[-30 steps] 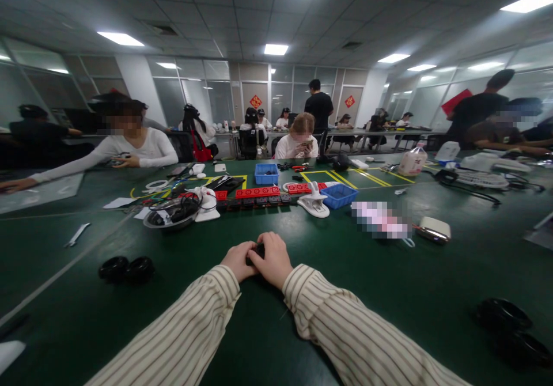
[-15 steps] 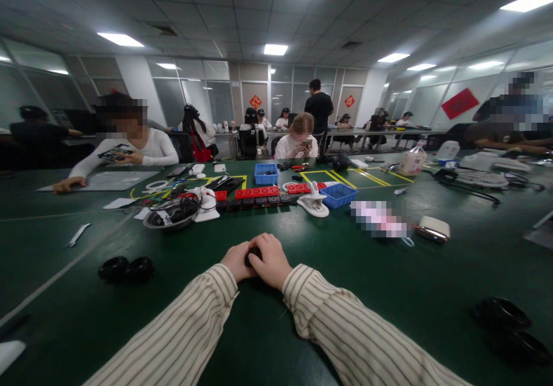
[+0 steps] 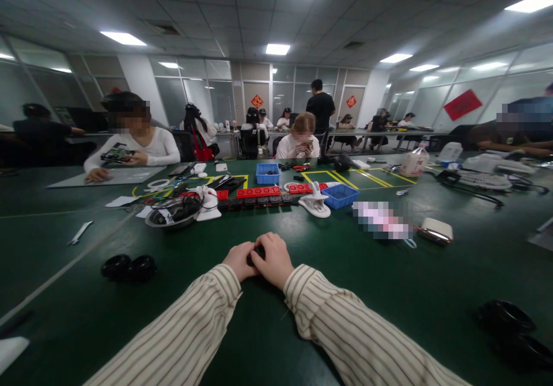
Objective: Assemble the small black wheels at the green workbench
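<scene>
Close together over the green table (image 3: pixel 259 328), my left hand (image 3: pixel 239 261) and my right hand (image 3: pixel 275 262) are both closed around a small black round object (image 3: pixel 259 252). Only a dark patch of it shows between my thumbs, so its kind is hidden. My right hand covers it from above and the right, and my left hand grips its left side. To the left lie two black ring-shaped pieces (image 3: pixel 128 268), side by side. Two more black ring-shaped pieces (image 3: pixel 506 317) lie at the far right, near the table's front.
Ahead stand a red and black strip of modules (image 3: pixel 259 196), blue bins (image 3: pixel 340 196), a white clip stand (image 3: pixel 315 204) and a bowl of cables (image 3: pixel 173 216). A wrench (image 3: pixel 80 233) lies left; a cream case (image 3: pixel 436 230) sits right. Co-workers sit across the table.
My hands keep their grip on the black object with hardly any movement. The co-worker at the left has drawn the hand on the flat sheet inward. The view has shifted slightly.
</scene>
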The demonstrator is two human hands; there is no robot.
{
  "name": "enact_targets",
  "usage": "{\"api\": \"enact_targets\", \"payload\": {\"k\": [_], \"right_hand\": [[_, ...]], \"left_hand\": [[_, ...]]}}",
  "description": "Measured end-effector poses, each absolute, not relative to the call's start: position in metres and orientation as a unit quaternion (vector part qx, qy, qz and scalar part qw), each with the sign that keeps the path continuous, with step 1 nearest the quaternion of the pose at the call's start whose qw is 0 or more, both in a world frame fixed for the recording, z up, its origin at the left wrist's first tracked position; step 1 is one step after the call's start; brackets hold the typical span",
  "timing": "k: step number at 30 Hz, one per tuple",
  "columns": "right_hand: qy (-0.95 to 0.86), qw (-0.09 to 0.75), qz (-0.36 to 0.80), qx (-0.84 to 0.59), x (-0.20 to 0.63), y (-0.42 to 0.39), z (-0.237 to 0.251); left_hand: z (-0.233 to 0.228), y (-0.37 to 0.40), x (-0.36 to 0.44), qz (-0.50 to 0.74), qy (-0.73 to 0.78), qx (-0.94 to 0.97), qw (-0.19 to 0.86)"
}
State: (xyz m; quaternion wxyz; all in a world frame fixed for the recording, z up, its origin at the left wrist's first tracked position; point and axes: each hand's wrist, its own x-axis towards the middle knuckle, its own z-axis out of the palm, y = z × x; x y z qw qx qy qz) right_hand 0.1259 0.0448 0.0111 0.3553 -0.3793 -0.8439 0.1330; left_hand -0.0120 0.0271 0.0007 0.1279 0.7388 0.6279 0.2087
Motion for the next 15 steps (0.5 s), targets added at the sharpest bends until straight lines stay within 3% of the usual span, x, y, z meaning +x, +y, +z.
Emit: {"api": "enact_targets", "payload": {"k": [9,15], "right_hand": [[-0.874,0.362,0.151,-0.286,0.1275,0.0423,0.0142],[-0.845,0.386,0.149,-0.338,0.1267,0.0414,0.012]], "left_hand": [[-0.0023,0.0286,-0.0143,0.227,0.619,0.735,0.155],[-0.0005,0.027,-0.0133,0.243,0.611,0.737,0.154]]}}
